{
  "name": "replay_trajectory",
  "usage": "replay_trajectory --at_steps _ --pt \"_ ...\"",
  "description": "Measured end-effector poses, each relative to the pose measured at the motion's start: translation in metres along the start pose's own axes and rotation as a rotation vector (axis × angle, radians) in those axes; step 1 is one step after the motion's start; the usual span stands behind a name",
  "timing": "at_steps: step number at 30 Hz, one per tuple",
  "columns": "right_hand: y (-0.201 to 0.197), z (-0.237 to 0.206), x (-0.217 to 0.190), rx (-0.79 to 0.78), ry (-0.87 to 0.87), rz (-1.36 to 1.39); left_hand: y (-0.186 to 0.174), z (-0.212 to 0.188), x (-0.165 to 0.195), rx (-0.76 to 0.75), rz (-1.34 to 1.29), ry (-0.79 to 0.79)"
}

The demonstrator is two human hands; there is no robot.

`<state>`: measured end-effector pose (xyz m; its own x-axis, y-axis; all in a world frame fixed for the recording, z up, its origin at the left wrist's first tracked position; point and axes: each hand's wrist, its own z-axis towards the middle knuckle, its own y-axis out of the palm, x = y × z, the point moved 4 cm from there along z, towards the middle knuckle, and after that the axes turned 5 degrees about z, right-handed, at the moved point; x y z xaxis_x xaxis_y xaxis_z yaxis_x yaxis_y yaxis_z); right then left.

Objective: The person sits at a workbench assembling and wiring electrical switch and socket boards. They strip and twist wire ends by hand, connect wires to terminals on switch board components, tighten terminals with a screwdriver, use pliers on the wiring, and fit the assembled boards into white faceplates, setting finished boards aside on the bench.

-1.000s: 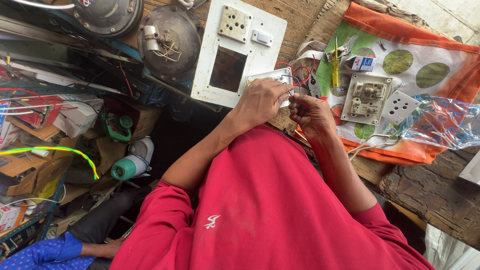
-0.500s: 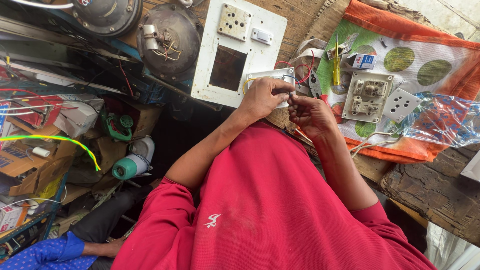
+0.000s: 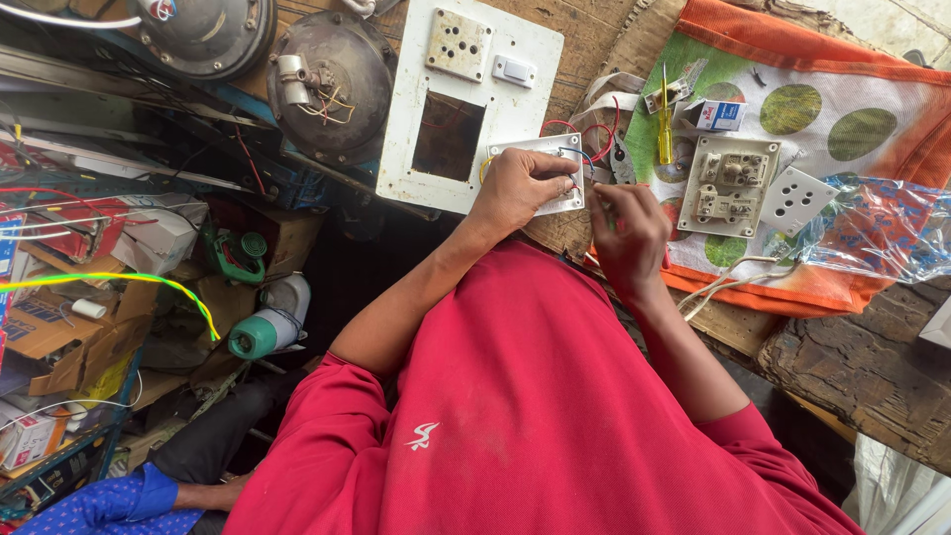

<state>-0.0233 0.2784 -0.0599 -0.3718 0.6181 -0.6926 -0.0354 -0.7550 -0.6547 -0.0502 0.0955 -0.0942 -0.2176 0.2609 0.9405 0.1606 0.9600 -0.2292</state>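
A person in a red shirt (image 3: pixel 535 396) bends over a cluttered wooden workbench (image 3: pixel 842 367), wiring an electrical switchboard. The large white board panel (image 3: pixel 416 109) lies at twelve o'clock from the hands, already carrying a socket (image 3: pixel 459 45) and a single switch (image 3: pixel 513 70) along its far edge, while its rectangular cutout (image 3: pixel 448 136) is open and unfilled. That gap suggests the job is roughly midway: some fittings are mounted, one is not yet seated.

At two o'clock a printed orange-and-green cloth bag (image 3: pixel 842 89) serves as a parts mat, holding a socket module (image 3: pixel 729 184) turned back-side up, a white socket face (image 3: pixel 795 199), a yellow-handled tester screwdriver (image 3: pixel 665 129) and a small carton (image 3: pixel 715 115). These loose fittings appear to be unwired. A crumpled clear plastic bag (image 3: pixel 882 233) lies at three o'clock.

The left hand (image 3: pixel 517 188) closes over a small white switch plate (image 3: pixel 543 163), fingers curled around its near edge, pinning it just beside the cutout. The right hand (image 3: pixel 628 230) sits touching distance away at three o'clock, fingers pinched narrowly together on something too small to identify. Red wires (image 3: pixel 580 131) loop out from behind the plate at one o'clock, apparently not yet tucked away.
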Motion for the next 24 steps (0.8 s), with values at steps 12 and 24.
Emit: replay_trajectory --at_steps 12,24 --pt "0.0 0.006 -0.03 -0.003 -0.359 -0.129 0.0 0.002 0.002 -0.017 0.029 0.023" --pt "0.027 -0.022 0.028 -0.091 0.894 0.979 0.006 0.005 -0.016 -0.053 -0.311 -0.018"
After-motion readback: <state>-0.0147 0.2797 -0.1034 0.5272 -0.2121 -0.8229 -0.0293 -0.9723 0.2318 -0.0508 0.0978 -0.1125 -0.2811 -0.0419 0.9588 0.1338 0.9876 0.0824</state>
